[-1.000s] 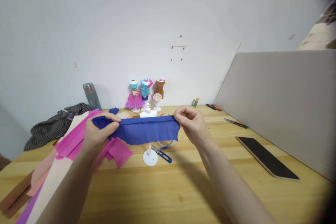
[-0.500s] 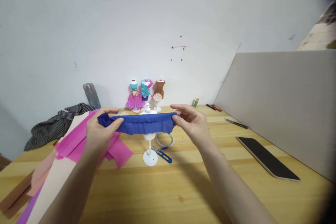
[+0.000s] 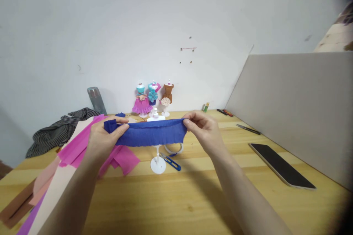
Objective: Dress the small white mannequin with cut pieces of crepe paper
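Left hand [image 3: 104, 136] and right hand [image 3: 203, 132] up mid-frame, thumbs pointing inward, both pinching a blue strip [image 3: 151, 134], its long side going left to right, almost level

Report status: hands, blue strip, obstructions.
Left hand, right hand pinching blue strip near its ends. Strip spread out, partly hiding white stand. Snips close beside stand's base.
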`<state>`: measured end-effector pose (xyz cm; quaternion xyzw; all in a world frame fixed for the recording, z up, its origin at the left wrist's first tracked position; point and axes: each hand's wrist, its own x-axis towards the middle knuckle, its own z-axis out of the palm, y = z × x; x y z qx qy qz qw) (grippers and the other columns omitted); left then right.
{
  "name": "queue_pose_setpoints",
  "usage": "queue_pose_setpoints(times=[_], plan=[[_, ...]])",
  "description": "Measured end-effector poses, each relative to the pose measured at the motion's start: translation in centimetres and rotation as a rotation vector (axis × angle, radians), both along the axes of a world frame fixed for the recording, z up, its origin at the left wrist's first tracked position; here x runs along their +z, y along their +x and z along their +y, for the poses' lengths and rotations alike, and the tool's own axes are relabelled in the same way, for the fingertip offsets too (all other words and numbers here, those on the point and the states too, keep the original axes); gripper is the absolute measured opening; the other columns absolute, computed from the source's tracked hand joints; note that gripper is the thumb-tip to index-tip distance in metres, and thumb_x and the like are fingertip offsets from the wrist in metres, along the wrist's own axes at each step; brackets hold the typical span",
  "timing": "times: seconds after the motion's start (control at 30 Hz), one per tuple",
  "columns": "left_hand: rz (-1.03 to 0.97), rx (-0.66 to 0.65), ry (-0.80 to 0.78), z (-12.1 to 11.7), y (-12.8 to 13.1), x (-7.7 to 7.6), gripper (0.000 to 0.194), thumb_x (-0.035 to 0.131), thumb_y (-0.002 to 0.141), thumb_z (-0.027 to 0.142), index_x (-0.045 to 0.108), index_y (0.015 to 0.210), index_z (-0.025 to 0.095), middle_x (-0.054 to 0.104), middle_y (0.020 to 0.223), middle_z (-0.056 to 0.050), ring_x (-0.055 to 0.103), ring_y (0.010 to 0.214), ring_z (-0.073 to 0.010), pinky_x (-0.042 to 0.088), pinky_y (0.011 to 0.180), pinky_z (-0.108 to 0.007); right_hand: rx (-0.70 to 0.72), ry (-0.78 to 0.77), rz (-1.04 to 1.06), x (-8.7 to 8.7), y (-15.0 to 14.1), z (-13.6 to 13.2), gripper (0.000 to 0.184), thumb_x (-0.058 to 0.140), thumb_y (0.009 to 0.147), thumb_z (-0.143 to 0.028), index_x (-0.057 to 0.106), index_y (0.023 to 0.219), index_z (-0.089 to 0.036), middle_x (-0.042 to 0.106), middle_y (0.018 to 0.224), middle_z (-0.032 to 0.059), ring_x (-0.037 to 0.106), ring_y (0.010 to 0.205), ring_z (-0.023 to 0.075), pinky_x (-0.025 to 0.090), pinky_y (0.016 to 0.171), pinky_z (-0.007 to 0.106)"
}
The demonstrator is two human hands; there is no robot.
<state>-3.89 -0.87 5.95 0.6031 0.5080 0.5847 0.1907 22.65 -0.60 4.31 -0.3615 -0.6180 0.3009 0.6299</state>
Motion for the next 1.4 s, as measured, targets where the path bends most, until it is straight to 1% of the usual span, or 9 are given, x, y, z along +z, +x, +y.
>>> queue_pose_setpoints(times=[0.1,0.27,0.4,0.57,0.67,0.87,1.13,1.3,1.4], plan=[[0.016,-0.005,-0.047,0.0,-0.2,0.1,0.017,0.076,0.06,0.032,0.076,0.074,0.022,0.073,0.076,-0.003,0.065,0.072,-0.0204,0.05,0.066,-0.028,0.0,0.001,0.003,0.0,0.0,0.0,0.018,0.068,0.072,-0.032,0.06,0.066,-0.017,0.055,0.059,-0.001,0.051,0.054,0.0114,0.044,0.05,0.024],[-0.046,-0.058,-0.13,0.3,-0.6,-0.2,0.016,0.079,0.055,0.03,0.071,0.065,0.019,0.068,0.066,-0.001,0.061,0.061,-0.0172,0.046,0.054,-0.024,0.059,-0.058,0.021,-0.1,0.1,0.4,0.019,0.07,0.07,-0.034,0.061,0.067,-0.018,0.056,0.057,-0.0008,0.051,0.052,0.0116,0.044,0.049,0.025],[-0.155,-0.223,-0.255,0.4,-1.2,-0.5,0.022,0.08,0.059,0.032,0.067,0.071,0.017,0.066,0.067,-0.001,0.059,0.06,-0.0146,0.045,0.053,-0.022,0.122,-0.105,0.09,-0.4,0.3,0.8,0.019,0.073,0.067,-0.033,0.064,0.067,-0.016,0.056,0.054,-0.0013,0.049,0.05,0.0104,0.041,0.048,0.023],[-0.427,-0.431,-0.354,0.1,-0.8,-0.3,0.027,0.082,0.058,0.026,0.06,0.07,0.015,0.061,0.064,0.001,0.059,0.058,-0.0131,0.049,0.055,-0.023,0.24,-0.196,0.198,-0.4,0.5,0.9,0.019,0.076,0.063,-0.031,0.065,0.065,-0.015,0.055,0.05,-0.0018,0.048,0.047,0.0092,0.039,0.047,0.022],[-0.56,-0.471,-0.374,-0.1,-0.3,-0.1,0.032,0.084,0.053,0.021,0.058,0.072,0.016,0.062,0.062,0.002,0.058,0.054,-0.0118,0.05,0.052,-0.022,0.28,-0.242,0.23,-0.1,0.4,0.7,0.019,0.077,0.06,-0.029,0.064,0.063,-0.015,0.055,0.048,-0.0018,0.047,0.046,0.0087,0.038,0.046,0.021],[-0.611,-0.486,-0.398,-0.1,0.4,-0.3,0.035,0.081,0.056,0.016,0.062,0.086,0.015,0.068,0.071,-0.001,0.063,0.059,-0.0137,0.053,0.056,-0.023,0.319,-0.316,0.28,-0.2,0.4,0.9,0.022,0.08,0.056,-0.03,0.065,0.061,-0.014,0.054,0.048,-0.0024,0.045,0.044,0.0069,0.034,0.044,0.019],[-0.818,-0.572,-0.464,0.0,2.2,-1.3,0.012,0.056,0.053,0.008,0.054,0.062,0.016,0.057,0.055,0.001,0.053,0.047,-0.0112,0.046,0.046,-0.021,0.418,-0.423,0.342,-1.0,-0.2,1.2,0.028,0.084,0.053,-0.031,0.064,0.064,-0.014,0.048,0.042,-0.0058,0.036,0.036,0.0033,0.022,0.04,0.017],[-1.008,-0.66,-0.539,-0.5,3.1,-1.4,0.002,0.051,0.056,0.016,0.05,0.055,0.016,0.049,0.051,0.0,0.051,0.048,-0.0117,0.047,0.047,-0.023,0.472,-0.431,0.327,-1.3,-0.8,1.1,0.026,0.082,0.055,-0.029,0.064,0.064,-0.013,0.046,0.041,-0.0065,0.033,0.035,0.002,0.018,0.04,0.017],[-0.976,-0.64,-0.518,-0.9,3.2,-1.4,0.015,0.058,0.068,0.029,0.057,0.064,0.014,0.052,0.056,-0.001,0.051,0.048,-0.0118,0.045,0.044,-0.023,0.477,-0.43,0.318,-1.3,-0.8,1.1,0.024,0.081,0.056,-0.028,0.064,0.064,-0.013,0.045,0.04,-0.0065,0.033,0.035,0.0026,0.018,0.04,0.018]])
